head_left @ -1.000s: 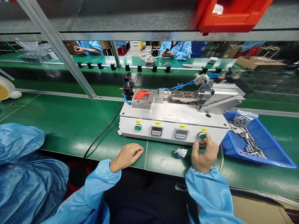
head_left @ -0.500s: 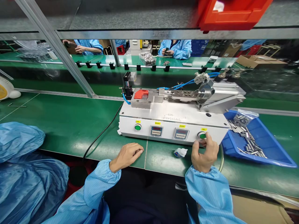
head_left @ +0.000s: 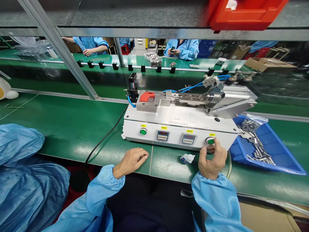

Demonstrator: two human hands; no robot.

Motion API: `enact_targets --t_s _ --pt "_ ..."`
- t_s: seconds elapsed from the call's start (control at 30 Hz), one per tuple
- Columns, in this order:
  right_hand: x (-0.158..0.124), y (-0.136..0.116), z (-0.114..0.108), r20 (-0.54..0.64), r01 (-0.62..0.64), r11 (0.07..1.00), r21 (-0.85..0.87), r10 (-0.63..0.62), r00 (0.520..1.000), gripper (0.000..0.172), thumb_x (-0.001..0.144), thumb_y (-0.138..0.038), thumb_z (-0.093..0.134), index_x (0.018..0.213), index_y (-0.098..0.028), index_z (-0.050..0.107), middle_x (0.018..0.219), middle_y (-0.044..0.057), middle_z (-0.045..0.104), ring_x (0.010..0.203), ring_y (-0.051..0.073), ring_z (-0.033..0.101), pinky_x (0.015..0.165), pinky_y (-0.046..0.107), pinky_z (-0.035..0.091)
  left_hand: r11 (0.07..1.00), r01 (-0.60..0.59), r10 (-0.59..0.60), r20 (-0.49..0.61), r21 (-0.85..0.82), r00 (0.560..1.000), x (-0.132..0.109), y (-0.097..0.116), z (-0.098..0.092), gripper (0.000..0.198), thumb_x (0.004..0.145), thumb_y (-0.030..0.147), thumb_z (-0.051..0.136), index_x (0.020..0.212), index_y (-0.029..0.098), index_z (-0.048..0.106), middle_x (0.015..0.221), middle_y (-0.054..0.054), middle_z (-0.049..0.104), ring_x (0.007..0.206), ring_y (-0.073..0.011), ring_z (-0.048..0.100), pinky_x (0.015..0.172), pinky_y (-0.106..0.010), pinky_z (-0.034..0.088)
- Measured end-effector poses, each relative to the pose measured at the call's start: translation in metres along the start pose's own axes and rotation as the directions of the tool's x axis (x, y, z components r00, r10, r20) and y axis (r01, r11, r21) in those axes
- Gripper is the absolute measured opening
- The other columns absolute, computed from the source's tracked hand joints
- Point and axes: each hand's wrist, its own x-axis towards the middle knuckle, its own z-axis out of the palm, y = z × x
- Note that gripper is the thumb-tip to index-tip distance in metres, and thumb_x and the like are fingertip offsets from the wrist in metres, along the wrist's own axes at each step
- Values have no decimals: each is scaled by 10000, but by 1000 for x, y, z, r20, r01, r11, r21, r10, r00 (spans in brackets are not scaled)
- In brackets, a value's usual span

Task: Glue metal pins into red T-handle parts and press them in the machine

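My right hand (head_left: 212, 161) is at the right end of a white bench machine (head_left: 178, 132), index finger at the rim of its green button (head_left: 210, 140). Its thumb stands apart and nothing is held. On the bench edge rests my left hand (head_left: 131, 161), its fingers curled in with nothing visible in them. Between my hands lies a small white bottle (head_left: 187, 158) with a blue label. Atop the machine, a red handle-like piece (head_left: 147, 96) sits in a metal block at the left, and a metal cylinder (head_left: 238, 96) tilts at the right.
A blue bin (head_left: 285, 158) of metal pins stands right of the machine. A black cable (head_left: 106, 135) runs down at the left. Overhead hangs a red bin (head_left: 251, 16). Beside me is a person's blue sleeve (head_left: 21, 138); co-workers (head_left: 184, 50) sit across the bench.
The view has shifted slightly. Both my hands stay in place. Across the bench, the left co-worker's hands have moved.
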Motion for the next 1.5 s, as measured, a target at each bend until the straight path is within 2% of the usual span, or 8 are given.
enact_targets --t_s 0.13,0.43,0.57,0.83,1.17,1.37,1.5 --pt "2 -2 -1 -24 64 998 -12 -64 998 520 983 -256 538 1498 -182 514 836 60 636 730 242 596 780 406 512 1000 -4 4 -3 -3 1000 0 0 0 240 1045 224 510 930 222 721 720 -6 656 645 -150 587 662 -264 483" --pt "1 -1 0 -40 89 996 4 -88 995 521 985 -251 548 1501 -182 524 847 66 642 735 243 590 784 405 505 1000 0 0 2 9 1000 0 0 0 251 1049 236 500 938 221 725 744 -13 671 649 -153 589 672 -271 494" --pt "0 1 1 -19 28 999 22 -27 999 505 983 -273 543 1478 -171 543 848 69 629 744 247 598 788 422 521 1000 0 0 -6 -2 1000 0 0 0 252 1046 237 500 929 223 723 736 -12 666 646 -155 587 671 -272 496" --pt "-2 0 2 -38 -17 999 36 18 999 459 983 -301 543 1420 -167 579 833 57 598 747 236 584 782 422 526 1000 -5 5 -15 1 1000 -1 1 -1 233 1044 234 512 924 219 711 725 -2 649 633 -150 578 655 -268 470" --pt "-5 -7 -10 79 -84 996 29 81 994 482 982 -263 500 1446 -156 572 852 63 581 786 234 563 797 414 528 1000 -10 10 5 21 1000 -9 1 0 322 1082 341 467 930 221 724 682 8 606 594 -147 544 618 -268 434" --pt "-9 -8 -12 69 -69 996 54 65 995 541 1002 -248 493 1537 -166 515 869 73 602 804 237 573 783 399 542 1000 18 -19 35 15 999 -12 3 0 356 1092 384 454 942 227 736 699 7 613 599 -146 544 604 -259 424" --pt "-11 -10 -11 58 -124 988 88 119 991 625 1014 -279 484 1625 -173 404 899 87 615 815 251 573 767 412 558 999 48 -48 50 18 998 -13 3 1 380 1091 410 444 944 225 741 701 5 613 604 -148 541 606 -260 428"
